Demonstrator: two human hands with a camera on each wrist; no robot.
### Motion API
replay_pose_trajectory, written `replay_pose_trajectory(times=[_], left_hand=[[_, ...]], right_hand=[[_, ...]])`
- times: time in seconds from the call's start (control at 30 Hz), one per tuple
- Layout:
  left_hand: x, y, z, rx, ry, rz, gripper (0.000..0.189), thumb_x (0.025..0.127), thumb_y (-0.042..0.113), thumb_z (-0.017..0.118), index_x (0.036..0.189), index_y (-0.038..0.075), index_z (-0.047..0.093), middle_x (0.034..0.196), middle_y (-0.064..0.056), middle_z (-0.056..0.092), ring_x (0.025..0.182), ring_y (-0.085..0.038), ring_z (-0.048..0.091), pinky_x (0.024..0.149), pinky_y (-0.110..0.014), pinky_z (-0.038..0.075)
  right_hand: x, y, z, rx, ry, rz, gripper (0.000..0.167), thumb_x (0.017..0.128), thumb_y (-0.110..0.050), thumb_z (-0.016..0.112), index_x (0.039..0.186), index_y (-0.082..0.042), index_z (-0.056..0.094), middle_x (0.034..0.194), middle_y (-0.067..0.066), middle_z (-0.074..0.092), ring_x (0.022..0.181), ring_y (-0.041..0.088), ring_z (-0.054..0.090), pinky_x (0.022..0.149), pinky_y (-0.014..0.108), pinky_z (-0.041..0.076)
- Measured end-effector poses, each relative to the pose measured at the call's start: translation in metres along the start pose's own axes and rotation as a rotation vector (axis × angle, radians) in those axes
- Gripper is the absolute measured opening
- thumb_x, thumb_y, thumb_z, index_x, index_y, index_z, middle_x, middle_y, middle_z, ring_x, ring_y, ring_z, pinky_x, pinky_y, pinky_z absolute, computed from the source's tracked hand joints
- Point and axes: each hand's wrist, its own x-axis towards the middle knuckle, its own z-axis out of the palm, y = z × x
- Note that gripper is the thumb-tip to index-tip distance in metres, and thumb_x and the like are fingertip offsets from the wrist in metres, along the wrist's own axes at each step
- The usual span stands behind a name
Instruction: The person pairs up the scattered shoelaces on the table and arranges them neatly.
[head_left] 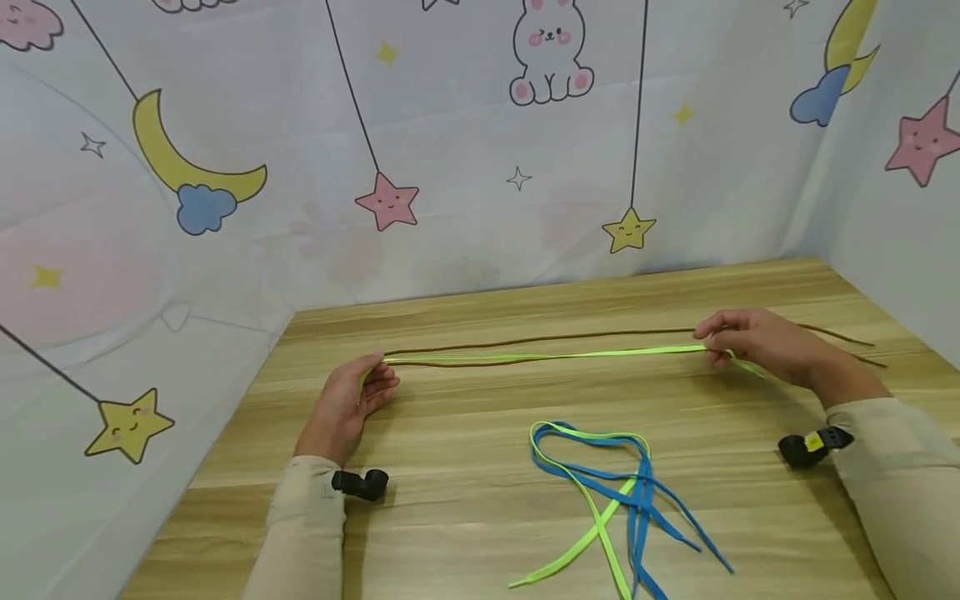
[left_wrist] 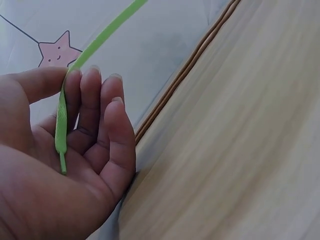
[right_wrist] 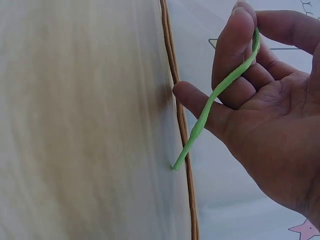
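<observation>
A bright green shoelace (head_left: 637, 352) is stretched straight from side to side between both hands. My left hand (head_left: 352, 400) pinches it near one end between thumb and index finger; in the left wrist view the tipped end of the green shoelace (left_wrist: 61, 125) hangs over the palm. At the other end my right hand (head_left: 765, 346) pinches it the same way, and the right wrist view shows that tail of the green shoelace (right_wrist: 220, 90) dangling past the fingers. Just behind and below it, a thin brown shoelace (head_left: 540, 337) lies doubled along the table.
Closer to the front of the wooden table (head_left: 450, 517), a blue shoelace (head_left: 675, 498) and another green shoelace (head_left: 577, 546) lie looped together and crossing. A white printed curtain (head_left: 465, 150) hangs behind the table's back edge and along its sides.
</observation>
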Motion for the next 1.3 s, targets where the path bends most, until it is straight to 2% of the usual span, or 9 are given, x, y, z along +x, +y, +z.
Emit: replay_pose_trajectory(times=[0.13,0.27,0.33,0.5,0.73,0.93,1.3], left_hand=[[0.001,-0.001,-0.001,0.095,0.006,0.014,0.03,0.103,0.031,0.059,0.108,0.001,0.059,0.09,0.0,0.065,0.089,-0.015,0.066,0.084,-0.029,0.054],[0.003,-0.003,-0.003,0.236,0.008,0.036,0.042,0.104,0.031,0.057,0.122,-0.006,0.057,0.092,0.001,0.065,0.085,-0.012,0.067,0.073,-0.024,0.055],[0.003,-0.003,-0.004,0.28,0.012,0.04,0.042,0.105,0.03,0.056,0.125,-0.007,0.057,0.092,0.001,0.065,0.082,-0.01,0.067,0.069,-0.023,0.055],[0.003,-0.004,-0.003,0.313,0.032,0.04,0.038,0.103,0.027,0.06,0.121,-0.007,0.061,0.089,-0.001,0.068,0.078,-0.009,0.067,0.064,-0.023,0.054],[0.002,-0.004,0.001,0.416,0.037,0.065,0.041,0.098,0.037,0.068,0.107,-0.002,0.065,0.098,-0.008,0.068,0.082,-0.015,0.066,0.068,-0.025,0.056],[0.001,-0.002,0.001,0.452,0.018,0.058,0.044,0.098,0.037,0.067,0.114,-0.004,0.066,0.099,-0.008,0.069,0.084,-0.015,0.067,0.07,-0.025,0.056],[0.002,-0.002,0.002,0.524,-0.001,0.085,0.036,0.099,0.03,0.066,0.114,-0.003,0.069,0.102,-0.012,0.069,0.089,-0.018,0.067,0.07,-0.027,0.057]], right_hand=[[-0.001,0.002,-0.003,-0.004,0.005,0.006,0.033,0.107,-0.019,0.049,0.125,0.009,0.053,0.095,0.015,0.063,0.081,0.026,0.062,0.074,0.034,0.047],[-0.002,0.005,-0.006,-0.013,0.009,0.002,0.032,0.108,-0.018,0.048,0.122,0.01,0.054,0.094,0.014,0.064,0.08,0.028,0.061,0.076,0.032,0.047],[-0.002,0.006,-0.008,-0.018,0.016,-0.003,0.032,0.108,-0.019,0.049,0.121,0.01,0.055,0.092,0.013,0.063,0.079,0.028,0.061,0.077,0.031,0.047],[-0.004,0.01,-0.013,-0.039,0.049,0.007,0.035,0.107,-0.021,0.051,0.124,0.01,0.054,0.091,0.012,0.064,0.079,0.025,0.061,0.076,0.031,0.05],[-0.006,0.018,-0.022,-0.061,0.093,0.024,0.036,0.106,-0.018,0.052,0.125,0.013,0.054,0.093,0.008,0.065,0.079,0.016,0.064,0.073,0.03,0.053],[-0.006,0.025,-0.028,-0.061,0.109,0.048,0.033,0.106,-0.014,0.052,0.122,0.014,0.056,0.094,0.008,0.066,0.079,0.013,0.063,0.071,0.029,0.054],[-0.01,0.027,-0.029,-0.098,0.111,0.075,0.032,0.105,-0.015,0.054,0.119,0.013,0.059,0.094,0.005,0.068,0.08,0.012,0.064,0.073,0.029,0.055]])
